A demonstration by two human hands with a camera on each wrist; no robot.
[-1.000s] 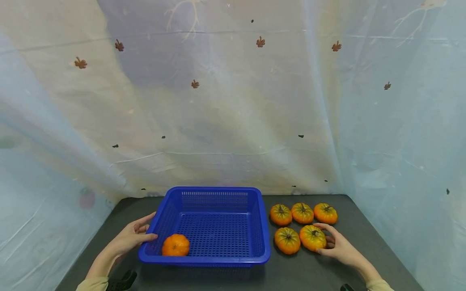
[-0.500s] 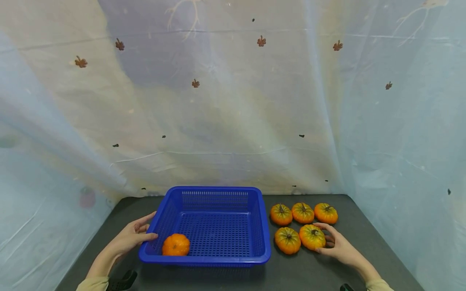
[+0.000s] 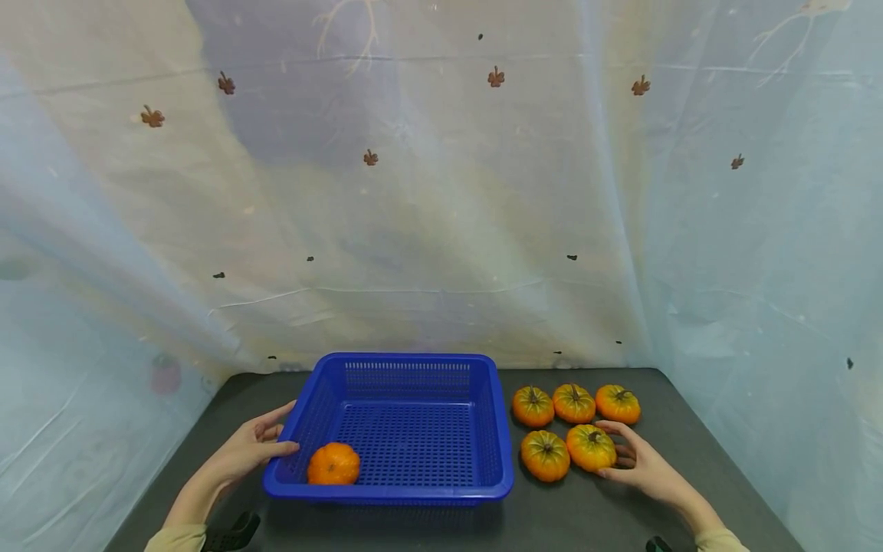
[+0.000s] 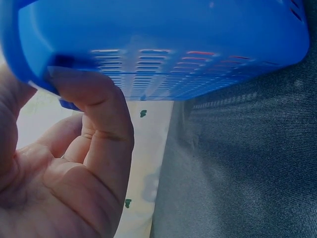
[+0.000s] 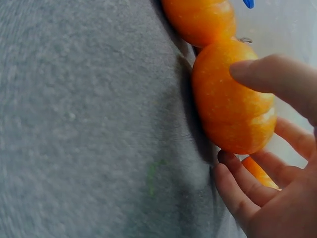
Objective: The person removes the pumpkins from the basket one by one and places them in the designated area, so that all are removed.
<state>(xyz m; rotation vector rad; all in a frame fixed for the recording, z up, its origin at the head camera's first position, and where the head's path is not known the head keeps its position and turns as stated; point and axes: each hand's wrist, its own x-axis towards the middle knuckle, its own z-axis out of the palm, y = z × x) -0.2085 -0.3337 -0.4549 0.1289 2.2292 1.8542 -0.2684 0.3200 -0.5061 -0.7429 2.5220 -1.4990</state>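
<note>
A blue plastic basket stands on the dark table, with one orange pumpkin in its near left corner. My left hand grips the basket's left rim, thumb over the top; the left wrist view shows curled fingers beneath that rim. To the right of the basket, small yellow-orange pumpkins sit in two rows. My right hand holds the right-hand pumpkin of the near row from its right side. In the right wrist view the thumb lies against this pumpkin, fingers around its far side.
Beside the held pumpkin, on its left, sits another pumpkin. Behind them is a row of a left pumpkin, a middle pumpkin and a right pumpkin. A pale patterned sheet hangs behind the table.
The pumpkin in my right hand has shifted very slightly left and toward the back, the hand moving along with it. My left hand and the basket stay where they were.
</note>
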